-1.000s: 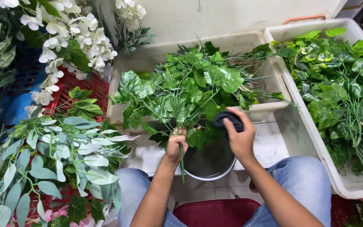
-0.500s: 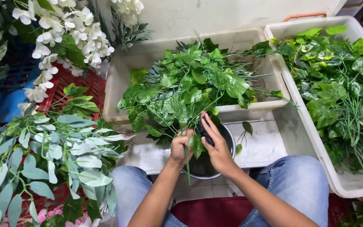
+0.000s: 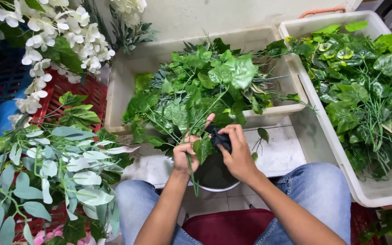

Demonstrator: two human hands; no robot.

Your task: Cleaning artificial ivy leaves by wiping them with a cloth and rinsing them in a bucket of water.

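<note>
Left hand (image 3: 186, 153) is closed around the gathered stems of a leafy green bunch (image 3: 200, 90); right hand (image 3: 239, 152) pinches a black wrap (image 3: 220, 138) against those stems. Fingertips of both hands are partly hidden by leaves, and the wrap's full shape cannot be made out. Bunch stands over a dark round pot (image 3: 214, 174), between the knees, stems running downward and foliage fanning up and away toward a pale tray (image 3: 123, 90). Leaves are broad, glossy, mixed greens.

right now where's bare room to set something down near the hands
Free: the pale slab between the right hand and the white tub. Smaller patch left of the left hand. Crowded: the bunch of green stems over the bucket.
</note>
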